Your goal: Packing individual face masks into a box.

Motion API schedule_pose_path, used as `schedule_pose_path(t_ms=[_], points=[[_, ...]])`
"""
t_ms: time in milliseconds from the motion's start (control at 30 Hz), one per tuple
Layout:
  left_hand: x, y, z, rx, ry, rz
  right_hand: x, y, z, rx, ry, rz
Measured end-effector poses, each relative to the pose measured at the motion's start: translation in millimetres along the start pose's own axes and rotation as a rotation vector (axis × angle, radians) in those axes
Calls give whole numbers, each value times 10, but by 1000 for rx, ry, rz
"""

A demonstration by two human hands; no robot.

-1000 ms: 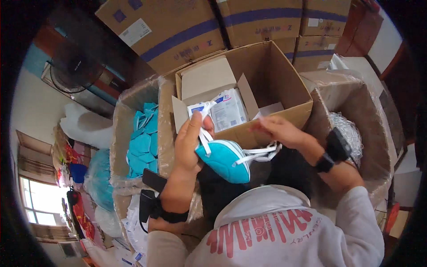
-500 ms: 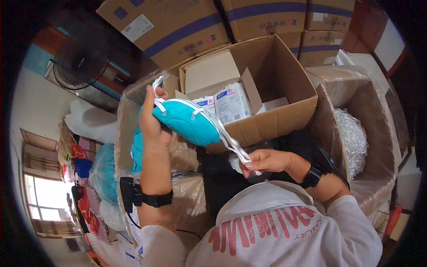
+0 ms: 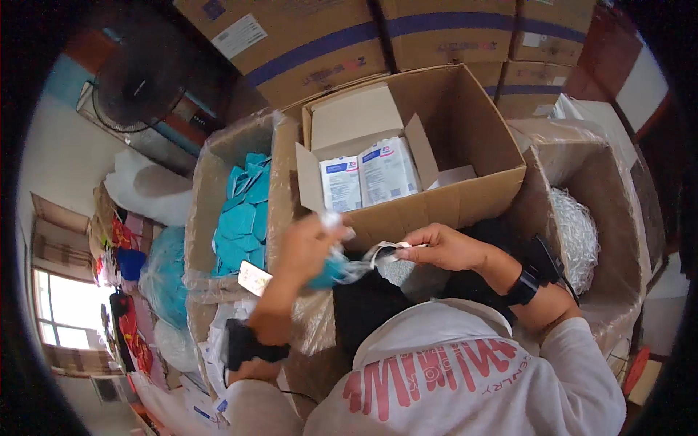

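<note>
A teal cup-shaped face mask point(image 3: 329, 272) with white elastic straps hangs between my hands, blurred and partly behind my left hand. My left hand point(image 3: 305, 245) is smeared by motion, but its fingers look closed, with white strap showing at the fingertips. My right hand point(image 3: 445, 247) pinches the other end of the white straps point(image 3: 385, 251) between thumb and fingers. Just beyond my hands, an open white carton point(image 3: 352, 116) stands inside a large cardboard box point(image 3: 443, 206), with white printed packets point(image 3: 387, 171) upright in it.
Left, a plastic-lined box point(image 3: 280, 167) holds a pile of teal masks point(image 3: 243, 214). Right, another lined box point(image 3: 618, 174) holds a heap of white straps point(image 3: 578, 240). Stacked cartons point(image 3: 451, 43) stand behind. A fan point(image 3: 138, 91) is at the far left, near a bagged teal bundle point(image 3: 166, 280).
My left hand has come down and to the right with the mask, closer to my right hand. The straps, stretched before, now hang slacker. The pile of teal masks has come into view.
</note>
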State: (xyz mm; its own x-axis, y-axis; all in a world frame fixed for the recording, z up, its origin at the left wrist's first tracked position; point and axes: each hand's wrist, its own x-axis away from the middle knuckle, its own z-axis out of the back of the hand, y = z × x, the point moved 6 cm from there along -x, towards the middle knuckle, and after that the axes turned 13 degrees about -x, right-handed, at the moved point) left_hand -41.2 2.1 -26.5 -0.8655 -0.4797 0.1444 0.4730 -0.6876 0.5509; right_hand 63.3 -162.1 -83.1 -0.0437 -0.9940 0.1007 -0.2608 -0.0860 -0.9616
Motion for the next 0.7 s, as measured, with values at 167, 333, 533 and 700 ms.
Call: schedule_pose_path(t_ms=[167, 333, 533, 700], points=[[289, 293, -912, 362, -336, -138, -46, -3, -134, 448, 67, 88], [393, -16, -1161, 516, -510, -58, 21, -12, -177, 491, 63, 133], [480, -127, -1061, 579, -401, -41, 109, 145, -376, 249, 14, 58], [512, 53, -1072, 313, -621, -200, 211, 252, -561, 168, -184, -55]])
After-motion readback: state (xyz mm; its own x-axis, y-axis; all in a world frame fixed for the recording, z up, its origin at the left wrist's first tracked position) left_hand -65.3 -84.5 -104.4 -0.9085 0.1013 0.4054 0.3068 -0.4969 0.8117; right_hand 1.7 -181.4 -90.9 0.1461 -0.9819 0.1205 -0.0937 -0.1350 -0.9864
